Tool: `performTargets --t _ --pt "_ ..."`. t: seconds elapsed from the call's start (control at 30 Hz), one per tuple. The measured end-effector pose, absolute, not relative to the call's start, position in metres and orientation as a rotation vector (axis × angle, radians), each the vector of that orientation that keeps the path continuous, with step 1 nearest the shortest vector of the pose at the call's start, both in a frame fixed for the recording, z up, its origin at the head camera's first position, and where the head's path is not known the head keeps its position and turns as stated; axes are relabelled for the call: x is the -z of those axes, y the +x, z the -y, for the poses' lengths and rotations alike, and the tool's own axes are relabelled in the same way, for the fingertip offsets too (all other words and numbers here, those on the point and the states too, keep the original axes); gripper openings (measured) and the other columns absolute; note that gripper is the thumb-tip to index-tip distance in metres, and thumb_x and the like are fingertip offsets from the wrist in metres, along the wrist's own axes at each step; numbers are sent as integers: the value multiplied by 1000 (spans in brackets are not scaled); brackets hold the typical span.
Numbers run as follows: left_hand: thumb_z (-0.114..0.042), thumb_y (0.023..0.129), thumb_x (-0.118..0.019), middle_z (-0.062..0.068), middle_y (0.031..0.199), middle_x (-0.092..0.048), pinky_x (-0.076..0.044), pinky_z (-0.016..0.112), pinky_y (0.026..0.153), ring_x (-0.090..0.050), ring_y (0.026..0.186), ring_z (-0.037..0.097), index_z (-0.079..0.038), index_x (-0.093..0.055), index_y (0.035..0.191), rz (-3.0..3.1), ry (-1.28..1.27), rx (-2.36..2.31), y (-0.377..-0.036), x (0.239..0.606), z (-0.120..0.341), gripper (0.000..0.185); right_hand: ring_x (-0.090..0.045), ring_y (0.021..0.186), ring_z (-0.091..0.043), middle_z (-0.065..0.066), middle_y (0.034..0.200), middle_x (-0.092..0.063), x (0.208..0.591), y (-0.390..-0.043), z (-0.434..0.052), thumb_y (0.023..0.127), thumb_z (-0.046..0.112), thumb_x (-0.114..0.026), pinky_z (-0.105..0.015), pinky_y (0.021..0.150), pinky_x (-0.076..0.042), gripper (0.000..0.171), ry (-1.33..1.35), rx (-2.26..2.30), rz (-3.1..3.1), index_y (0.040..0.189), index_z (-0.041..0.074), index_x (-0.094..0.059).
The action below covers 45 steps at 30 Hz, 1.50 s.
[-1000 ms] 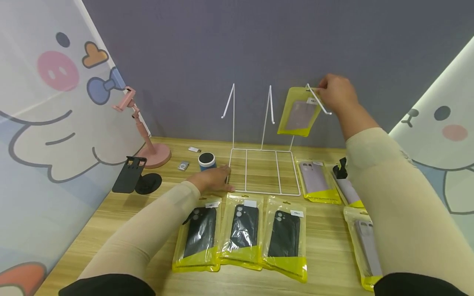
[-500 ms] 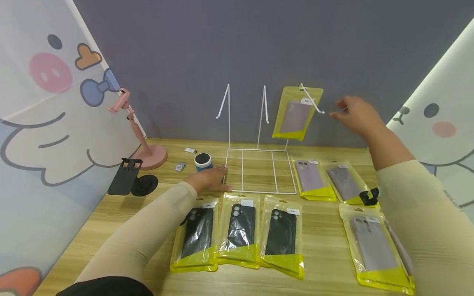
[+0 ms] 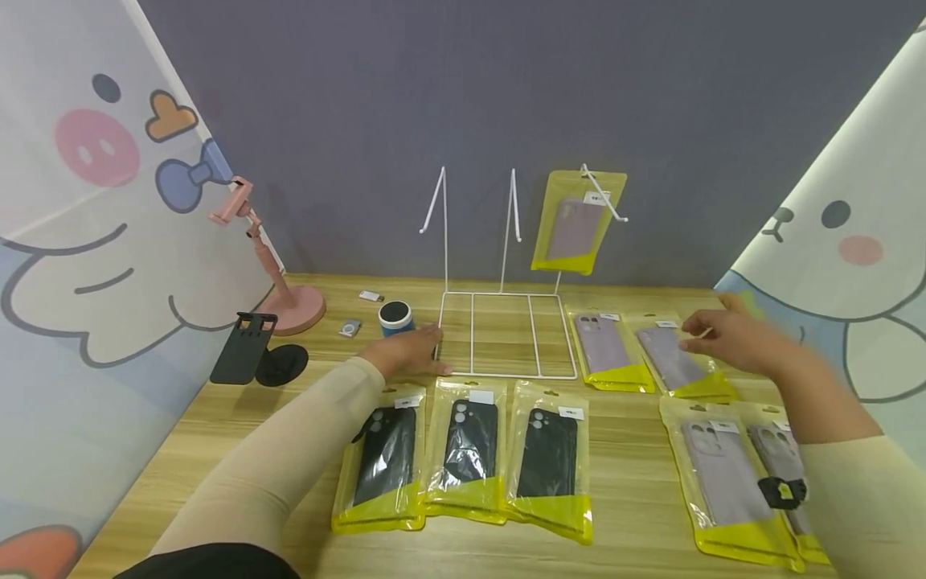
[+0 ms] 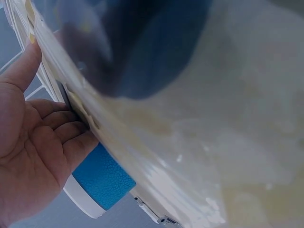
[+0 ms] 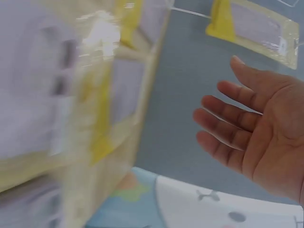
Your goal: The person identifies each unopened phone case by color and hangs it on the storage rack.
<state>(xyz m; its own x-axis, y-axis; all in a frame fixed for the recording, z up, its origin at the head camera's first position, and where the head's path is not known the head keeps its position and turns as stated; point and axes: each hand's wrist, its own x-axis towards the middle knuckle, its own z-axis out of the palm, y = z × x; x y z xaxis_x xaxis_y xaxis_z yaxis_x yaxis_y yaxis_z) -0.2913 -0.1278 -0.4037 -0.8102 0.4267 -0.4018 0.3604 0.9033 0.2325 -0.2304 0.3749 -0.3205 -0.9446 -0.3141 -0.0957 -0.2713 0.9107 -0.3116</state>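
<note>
My left hand rests at the near left corner of a white wire display rack. In the left wrist view its fingers are slightly bent and the thumb is stretched out. My right hand, holding nothing, is just above a bagged lilac phone case on the table; its fingers are relaxed and apart in the right wrist view. Another bagged lilac phone case hangs on the rack's right hook. Several more lilac ones, such as a bagged case, lie at the right.
Three bagged black phone cases lie in front of the rack. Behind my left hand stands a blue and white cylinder. At the left are a pink phone stand, a black stand and small gadgets. A grey wall rises behind.
My right hand has let go of the lilac case now hanging on the right hook, and has moved right and down to the bagged cases. My left hand has stayed at the rack.
</note>
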Motion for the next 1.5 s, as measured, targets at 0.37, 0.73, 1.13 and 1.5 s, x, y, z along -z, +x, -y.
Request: performTargets --t 0.37,0.73,1.13,1.5 --pt "-60 91 -57 14 165 -8 -15 42 124 -10 152 29 -4 -15 157 -2615 580 -194 -292 408 131 97 -62 103 -44 -22 110 -67 375 -197 -399 87 30 -73 -55 82 -53 43 -476 387 -2722 112 -4 -63" --pt "-59 91 -57 16 164 -8 -15 42 124 -11 152 30 -3 -16 157 -2616 580 -205 -289 407 130 96 -43 68 -5 7 75 -52 383 -189 -398 87 4 -66 -25 60 -36 16 -565 352 -2780 79 13 -54" --pt "-60 91 -56 14 165 -7 -15 42 124 -10 152 29 -4 -15 157 -2610 584 -202 -291 408 130 96 -46 69 -3 4 78 -56 346 -202 -383 95 3 -61 -23 59 -42 9 -608 457 -2955 89 8 -58" --pt "-61 91 -56 14 165 -8 -15 42 124 -10 152 29 -5 -15 157 -2618 581 -186 -291 406 130 96 -49 73 -4 2 86 -59 280 -203 -346 99 12 -58 -24 61 -44 4 -714 450 -3071 97 10 -60"
